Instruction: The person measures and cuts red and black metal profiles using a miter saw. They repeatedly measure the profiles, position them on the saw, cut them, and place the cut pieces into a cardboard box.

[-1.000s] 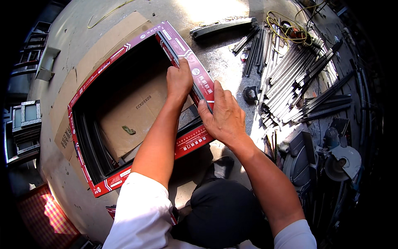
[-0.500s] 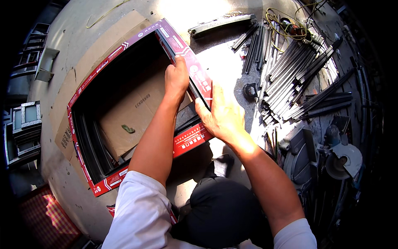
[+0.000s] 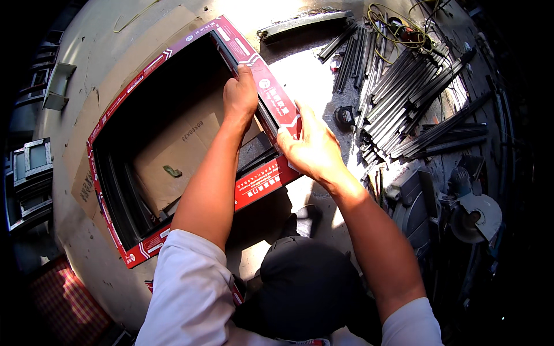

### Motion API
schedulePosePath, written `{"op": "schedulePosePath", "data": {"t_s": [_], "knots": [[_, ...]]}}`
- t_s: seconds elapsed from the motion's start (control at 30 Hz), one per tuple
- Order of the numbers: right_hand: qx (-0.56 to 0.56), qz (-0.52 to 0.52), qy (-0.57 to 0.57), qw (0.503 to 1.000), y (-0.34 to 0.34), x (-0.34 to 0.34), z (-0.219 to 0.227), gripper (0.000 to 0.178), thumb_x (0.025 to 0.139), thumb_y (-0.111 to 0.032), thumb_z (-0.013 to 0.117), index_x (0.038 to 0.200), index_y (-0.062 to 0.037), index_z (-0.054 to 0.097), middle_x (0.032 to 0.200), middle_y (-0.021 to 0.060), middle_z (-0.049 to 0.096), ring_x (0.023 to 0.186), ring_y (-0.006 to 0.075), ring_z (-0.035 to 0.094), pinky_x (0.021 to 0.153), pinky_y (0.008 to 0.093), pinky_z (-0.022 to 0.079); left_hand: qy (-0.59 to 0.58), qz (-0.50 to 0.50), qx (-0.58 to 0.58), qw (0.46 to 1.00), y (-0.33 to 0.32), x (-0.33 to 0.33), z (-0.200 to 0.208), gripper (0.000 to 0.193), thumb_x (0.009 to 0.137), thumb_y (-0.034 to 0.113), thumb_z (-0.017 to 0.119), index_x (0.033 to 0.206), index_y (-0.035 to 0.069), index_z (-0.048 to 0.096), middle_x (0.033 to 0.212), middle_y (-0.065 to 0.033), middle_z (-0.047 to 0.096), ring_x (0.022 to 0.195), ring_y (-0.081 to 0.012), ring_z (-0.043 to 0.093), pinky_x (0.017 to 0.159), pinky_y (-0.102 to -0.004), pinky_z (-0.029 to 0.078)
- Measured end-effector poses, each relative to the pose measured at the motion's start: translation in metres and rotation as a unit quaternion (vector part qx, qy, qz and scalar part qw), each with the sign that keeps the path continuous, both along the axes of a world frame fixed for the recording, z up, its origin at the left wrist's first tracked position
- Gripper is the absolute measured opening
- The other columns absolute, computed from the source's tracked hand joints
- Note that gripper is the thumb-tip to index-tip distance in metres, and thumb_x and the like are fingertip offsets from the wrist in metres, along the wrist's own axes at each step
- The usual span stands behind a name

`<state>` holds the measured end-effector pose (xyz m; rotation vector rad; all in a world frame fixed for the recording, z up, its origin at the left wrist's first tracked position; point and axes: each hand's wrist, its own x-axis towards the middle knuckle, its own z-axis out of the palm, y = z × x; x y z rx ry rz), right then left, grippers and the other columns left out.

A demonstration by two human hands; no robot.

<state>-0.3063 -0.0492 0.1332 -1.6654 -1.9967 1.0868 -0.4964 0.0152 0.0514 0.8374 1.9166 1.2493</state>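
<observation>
Head view, looking down: large rectangular window frame of dark metal profile wrapped in red protective film [image 3: 262,184], lying flat on the concrete floor [image 3: 86,63] over sheets of brown cardboard [image 3: 173,155]. Near-right corner of the frame directly under both hands.

Left hand [image 3: 241,95]: curled over the inner edge of the frame's right rail, fingers wrapped down into the opening, gripping the rail. Right hand [image 3: 311,147]: flattened on the outer face of the same rail near the corner, fingers spread, pressing rather than clasping.

Handling, as judged: stiff along each rail but liable to rack at the corners on account of its span; moderately heavy; film-covered faces probably slick, inner lip affording the surer hold. Best taken on two opposite rails or close to a corner joint, not by the middle of one long rail.

Outward from the frame: small dark round object [image 3: 345,116] on the floor just beside the right hand. Farther right, loose bundle of dark grey metal profile lengths [image 3: 404,98], fanned out. Beyond it, tangle of yellow cable [image 3: 398,26]. At far right, power saw with circular guard [image 3: 473,213]. Along the left edge, stacked smaller grey frames [image 3: 32,173].
</observation>
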Motion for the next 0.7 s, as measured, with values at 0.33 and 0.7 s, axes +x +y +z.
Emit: {"op": "schedulePosePath", "data": {"t_s": [0.33,0.7], "knots": [[-0.157,0.014,0.182,0.971,0.013,0.016,-0.007,0.052,0.093,-0.032,0.071,0.132,0.0015,0.063,0.116,0.0251,0.074,0.105,0.0357,0.073,0.095,0.0436,0.056,-0.008,0.033,0.005,0.999,0.006,-0.004,-0.014,0.082,0.107,0.061,0.044,0.102,-0.015,0.073,0.103,-0.0348,0.074,0.108,-0.0439,0.073,0.094,-0.0478,0.053],[-0.182,0.023,0.211,0.960,0.012,0.014,-0.003,0.058,0.090,-0.025,0.082,0.131,0.0069,0.057,0.115,0.0232,0.072,0.103,0.0305,0.073,0.090,0.0417,0.058,-0.079,0.014,0.012,0.997,0.006,-0.004,-0.014,0.079,0.109,0.057,0.043,0.105,-0.017,0.072,0.100,-0.0282,0.076,0.098,-0.0326,0.075,0.089,-0.0438,0.054]]}}
